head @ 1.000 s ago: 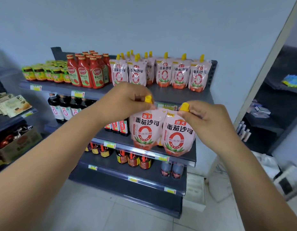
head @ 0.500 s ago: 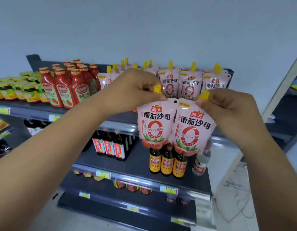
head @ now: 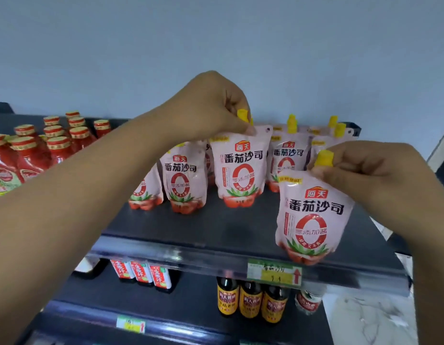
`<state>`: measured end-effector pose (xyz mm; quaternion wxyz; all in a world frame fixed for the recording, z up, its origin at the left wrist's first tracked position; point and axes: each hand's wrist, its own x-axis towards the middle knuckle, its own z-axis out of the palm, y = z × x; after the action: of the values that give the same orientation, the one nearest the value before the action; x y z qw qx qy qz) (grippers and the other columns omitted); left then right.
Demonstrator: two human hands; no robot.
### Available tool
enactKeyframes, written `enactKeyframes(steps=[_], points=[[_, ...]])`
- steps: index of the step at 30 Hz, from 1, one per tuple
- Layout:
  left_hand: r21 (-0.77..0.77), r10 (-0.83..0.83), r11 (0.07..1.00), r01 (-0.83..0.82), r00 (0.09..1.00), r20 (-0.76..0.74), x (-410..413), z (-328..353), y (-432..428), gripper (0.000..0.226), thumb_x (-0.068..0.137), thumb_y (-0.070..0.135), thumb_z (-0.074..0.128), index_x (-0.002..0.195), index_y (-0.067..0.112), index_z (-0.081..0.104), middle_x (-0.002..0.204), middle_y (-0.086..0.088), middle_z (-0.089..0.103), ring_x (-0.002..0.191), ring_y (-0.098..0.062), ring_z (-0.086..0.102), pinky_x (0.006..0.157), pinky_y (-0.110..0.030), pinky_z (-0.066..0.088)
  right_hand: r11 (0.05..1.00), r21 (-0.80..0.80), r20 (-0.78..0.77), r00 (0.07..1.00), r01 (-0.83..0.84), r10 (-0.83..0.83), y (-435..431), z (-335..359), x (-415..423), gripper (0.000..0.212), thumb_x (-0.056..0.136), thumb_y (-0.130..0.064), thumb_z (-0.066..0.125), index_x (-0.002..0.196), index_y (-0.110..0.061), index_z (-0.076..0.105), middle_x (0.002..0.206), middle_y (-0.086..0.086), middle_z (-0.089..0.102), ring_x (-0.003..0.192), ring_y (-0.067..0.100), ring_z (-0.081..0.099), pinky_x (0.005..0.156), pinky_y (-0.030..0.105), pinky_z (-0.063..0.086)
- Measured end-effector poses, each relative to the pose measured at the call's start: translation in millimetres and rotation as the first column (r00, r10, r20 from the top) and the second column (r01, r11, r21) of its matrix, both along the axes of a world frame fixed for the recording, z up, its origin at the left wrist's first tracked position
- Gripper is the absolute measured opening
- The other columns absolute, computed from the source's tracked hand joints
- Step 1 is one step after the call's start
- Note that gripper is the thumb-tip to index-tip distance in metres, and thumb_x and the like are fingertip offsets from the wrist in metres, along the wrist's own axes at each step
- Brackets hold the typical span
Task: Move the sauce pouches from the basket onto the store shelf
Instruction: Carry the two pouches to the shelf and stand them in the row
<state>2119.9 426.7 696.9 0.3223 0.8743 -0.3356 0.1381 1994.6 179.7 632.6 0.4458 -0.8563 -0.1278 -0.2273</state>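
Note:
My left hand (head: 213, 105) pinches the yellow cap of a pink tomato sauce pouch (head: 242, 170), whose base rests on the dark top shelf (head: 228, 227) among the other pouches. My right hand (head: 373, 170) grips the yellow spout of a second pouch (head: 313, 215), which hangs over the shelf's front right edge. Several more pouches (head: 183, 180) stand in rows behind and to the left. The basket is out of view.
Red ketchup bottles (head: 51, 145) crowd the left of the top shelf. A yellow-green price tag (head: 274, 272) sits on the shelf's front rail. Dark bottles with yellow labels (head: 251, 302) and red-labelled bottles (head: 141, 272) stand on the shelf below.
Both hands rose and moved forward to the top shelf. The left pouch went from hanging in front of the shelves to resting on the shelf; the right pouch now hangs apart from it.

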Motion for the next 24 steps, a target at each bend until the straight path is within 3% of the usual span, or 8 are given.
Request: enactKeyframes(steps=[4,7,9,12,18,24], points=[[0.103,-0.043,0.994,0.042,0.999,0.003,32.7,-6.9,-11.5,0.02,0.074,0.025,0.089,0.086,0.012,0.08,0.085,-0.004,0.078,0.08,-0.021,0.073,0.076,-0.039,0.057,0.999,0.018,-0.023,0.999,-0.036,0.037,2.7,-1.7,16.2,0.029,0.074,-0.04,0.072,0.083,-0.013,0.077,0.074,0.016,0.073,0.074,0.037,0.071,0.062,0.045,0.056],[0.14,-0.057,0.989,0.052,0.998,0.032,51.0,-10.4,-15.7,0.02,0.075,0.027,0.089,0.087,0.014,0.08,0.085,-0.002,0.077,0.08,-0.017,0.071,0.076,-0.032,0.056,0.996,-0.025,-0.057,0.995,-0.081,0.079,8.5,-0.2,31.7,0.028,0.079,-0.038,0.074,0.084,-0.01,0.076,0.081,0.023,0.073,0.081,0.042,0.07,0.075,0.057,0.059],[0.153,-0.053,0.987,0.05,0.998,0.017,63.6,-12.0,-16.8,0.02,0.074,0.027,0.089,0.087,0.015,0.08,0.081,0.001,0.076,0.074,-0.01,0.068,0.068,-0.022,0.052,0.994,-0.04,-0.103,0.99,-0.099,0.094,15.3,3.2,39.5,0.013,0.085,-0.028,0.075,0.082,-0.016,0.078,0.079,0.012,0.077,0.081,0.035,0.072,0.073,0.049,0.058],[0.205,-0.041,0.978,0.039,0.999,0.004,80.0,-14.4,-15.3,0.019,0.073,0.026,0.09,0.085,0.017,0.079,0.074,0.008,0.072,0.06,-0.002,0.061,0.055,-0.009,0.043,0.985,-0.108,-0.127,0.984,-0.135,0.121,24.3,6.8,52.9,0.013,0.088,-0.025,0.074,0.082,-0.014,0.078,0.074,0.008,0.074,0.073,0.03,0.068,0.064,0.041,0.054],[0.272,-0.04,0.962,0.03,0.999,0.034,100.1,-19.3,-11.4,0.018,0.074,0.025,0.089,0.087,0.021,0.077,0.076,0.006,0.069,0.057,-0.001,0.055,0.052,-0.009,0.039,0.973,-0.161,-0.149,0.979,-0.163,0.139,38.8,6.7,81.0,0.019,0.091,-0.027,0.074,0.085,-0.009,0.076,0.078,0.019,0.07,0.077,0.038,0.066,0.073,0.052,0.054],[0.278,-0.045,0.96,0.042,0.999,0.004,110.8,-23.9,-7.4,0.021,0.073,0.026,0.089,0.09,0.02,0.077,0.08,0.004,0.071,0.058,0.001,0.053,0.052,-0.009,0.04,0.957,-0.229,-0.134,0.98,-0.177,0.149,55.7,5.4,111.0,0.022,0.089,-0.029,0.075,0.085,-0.008,0.075,0.08,0.022,0.069,0.078,0.037,0.066,0.074,0.049,0.054]])
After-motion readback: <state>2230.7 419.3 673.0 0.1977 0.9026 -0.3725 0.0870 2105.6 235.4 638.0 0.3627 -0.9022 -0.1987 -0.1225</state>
